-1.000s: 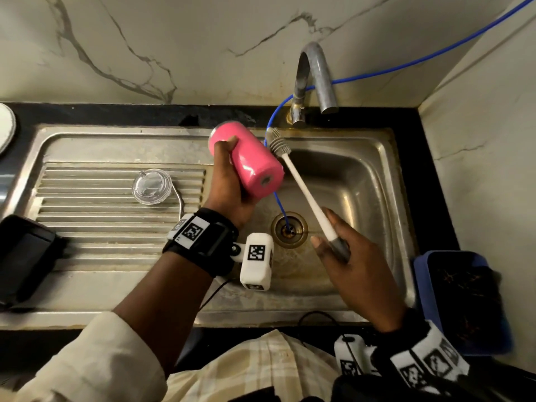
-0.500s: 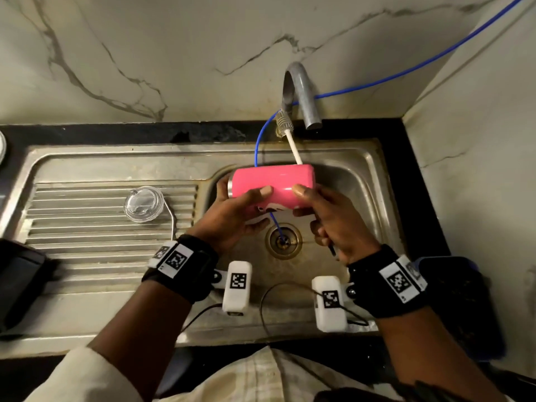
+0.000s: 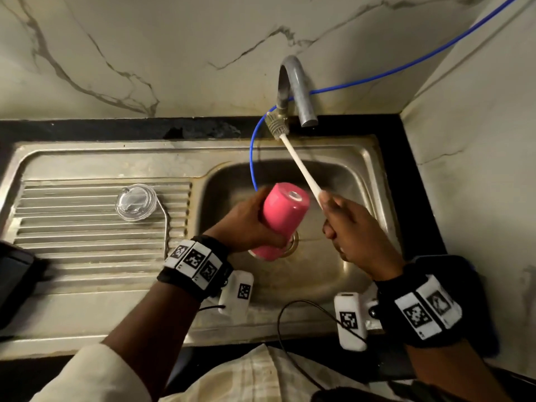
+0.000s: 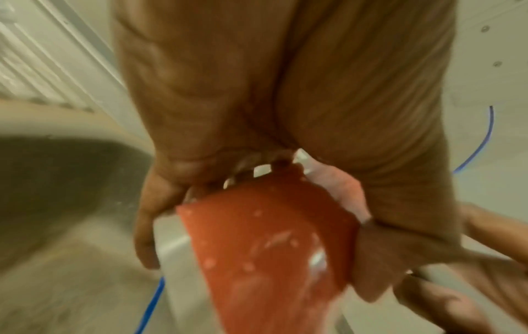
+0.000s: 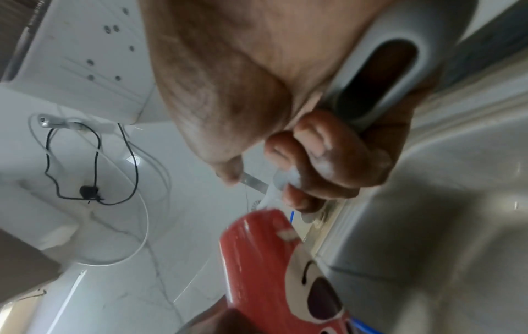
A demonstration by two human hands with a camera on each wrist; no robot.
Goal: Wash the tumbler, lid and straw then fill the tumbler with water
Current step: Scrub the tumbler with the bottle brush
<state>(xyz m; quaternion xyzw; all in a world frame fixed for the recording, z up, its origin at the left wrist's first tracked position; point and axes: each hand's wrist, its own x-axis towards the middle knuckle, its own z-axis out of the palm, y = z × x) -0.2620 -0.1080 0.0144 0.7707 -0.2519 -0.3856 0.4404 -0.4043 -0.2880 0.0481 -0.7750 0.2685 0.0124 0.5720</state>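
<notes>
My left hand (image 3: 249, 224) grips the pink tumbler (image 3: 282, 219) over the sink basin (image 3: 356, 181), base tilted up, mouth down by the drain. In the left wrist view the tumbler (image 4: 268, 255) shows wet under my curled fingers. My right hand (image 3: 345, 227) holds the handle of a white bottle brush (image 3: 298, 166); its bristle head (image 3: 277, 127) points up near the tap (image 3: 298, 94), outside the tumbler. The right wrist view shows the grey handle (image 5: 380, 76) in my fist and the tumbler (image 5: 265, 266) beside it. The clear lid (image 3: 136, 202) and metal straw (image 3: 166, 227) lie on the drainboard.
A blue hose (image 3: 255, 158) runs from the wall past the tap down into the basin. A dark object (image 3: 14, 282) sits at the left counter edge. A blue tub (image 3: 478, 285) lies right of the sink, behind my right wrist. Marble walls close the back and right.
The tumbler went from lying sideways in both hands to base-up, mouth-down in the left hand alone. My right hand let go of it and moved right with the brush.
</notes>
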